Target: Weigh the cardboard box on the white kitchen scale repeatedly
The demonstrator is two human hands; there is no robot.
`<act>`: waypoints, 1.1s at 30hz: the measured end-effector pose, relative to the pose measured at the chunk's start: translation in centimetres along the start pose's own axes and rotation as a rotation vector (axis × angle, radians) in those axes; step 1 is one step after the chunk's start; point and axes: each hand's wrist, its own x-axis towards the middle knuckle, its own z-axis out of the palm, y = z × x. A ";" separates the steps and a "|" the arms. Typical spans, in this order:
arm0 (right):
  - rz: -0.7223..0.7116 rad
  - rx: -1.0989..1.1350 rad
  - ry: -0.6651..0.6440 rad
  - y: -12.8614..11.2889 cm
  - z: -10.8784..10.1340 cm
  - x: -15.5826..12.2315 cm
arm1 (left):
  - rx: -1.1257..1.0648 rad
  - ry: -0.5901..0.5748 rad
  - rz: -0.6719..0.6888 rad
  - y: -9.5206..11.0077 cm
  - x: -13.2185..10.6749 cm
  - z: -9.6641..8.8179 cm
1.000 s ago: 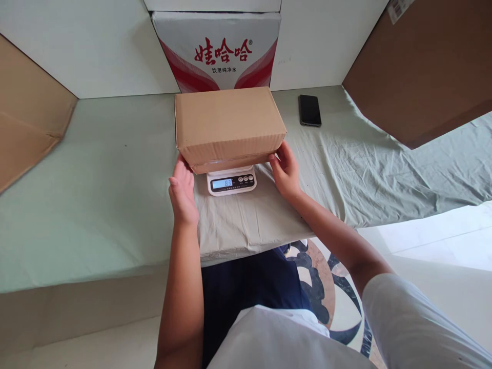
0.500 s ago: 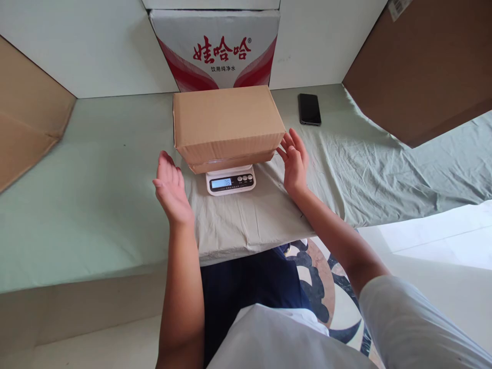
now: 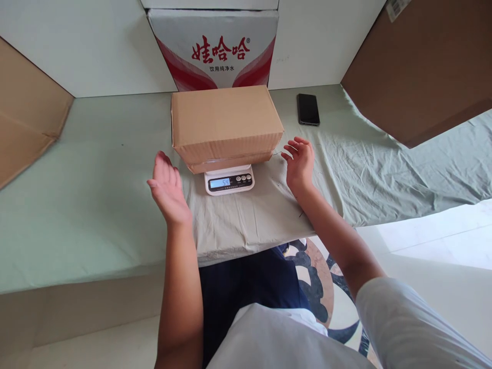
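A closed brown cardboard box [image 3: 225,123] rests on a small white digital scale [image 3: 229,180] with a lit display. My left hand [image 3: 166,187] hovers to the left of the box, palm turned inward, fingers stretched out and holding nothing. On the other side my right hand [image 3: 299,161] floats just right of the box's near corner, fingers loosely spread and empty. Neither hand touches the box.
Pale green cloth [image 3: 96,195] covers the table. A white and red printed carton [image 3: 215,48] stands behind the box against the wall. A black phone [image 3: 308,109] lies at the back right. Brown cardboard leans at the left [image 3: 26,118] and right [image 3: 423,66].
Both hands let go of the box and drew away sideways. The scale's reading changed.
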 end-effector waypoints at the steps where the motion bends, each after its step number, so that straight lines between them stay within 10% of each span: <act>1: 0.019 0.016 0.011 0.0 0.0 0.0 | -0.008 0.000 0.001 0.0 0.0 0.0; 19: 0.060 0.019 0.025 -0.1 0.0 0.1 | -0.026 -0.022 0.008 -0.4 -0.1 0.0; 26: -0.249 -0.173 -0.311 -0.4 1.2 -1.4 | 0.007 -0.043 -0.007 -0.2 -0.2 0.3; 33: -0.266 -0.206 -0.586 -0.6 2.0 -2.7 | 0.032 -0.098 0.028 -1.1 -0.1 0.0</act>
